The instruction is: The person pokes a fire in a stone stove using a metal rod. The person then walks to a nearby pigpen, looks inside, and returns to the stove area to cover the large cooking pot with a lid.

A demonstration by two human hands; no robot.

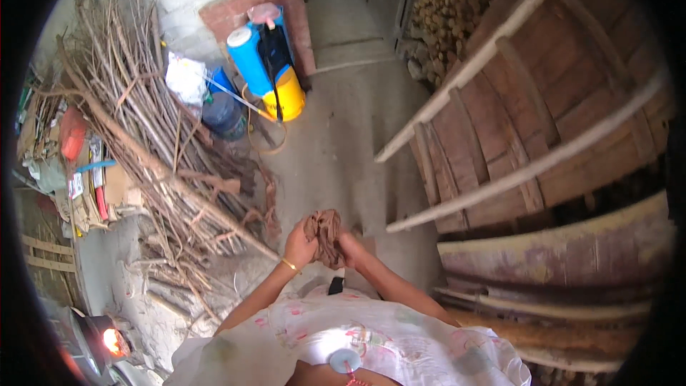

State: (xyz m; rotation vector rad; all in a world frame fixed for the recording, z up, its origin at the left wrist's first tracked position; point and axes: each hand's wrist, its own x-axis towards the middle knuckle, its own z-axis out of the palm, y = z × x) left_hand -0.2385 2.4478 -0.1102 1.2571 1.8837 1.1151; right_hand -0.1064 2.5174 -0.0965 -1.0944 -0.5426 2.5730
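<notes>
A crumpled brown cloth (323,237) is bunched up in front of my body, held between both hands. My left hand (300,245), with a yellow bangle at the wrist, grips its left side. On the other side my right hand (349,249) holds the cloth's right edge. The fingers are partly hidden by the folds.
Long sticks (161,134) are heaped on the left, near a stove opening with fire (113,341). A blue and yellow backpack sprayer (268,69) stands by the doorway. To the right, a wooden ladder (514,177) leans along brown boards (584,102).
</notes>
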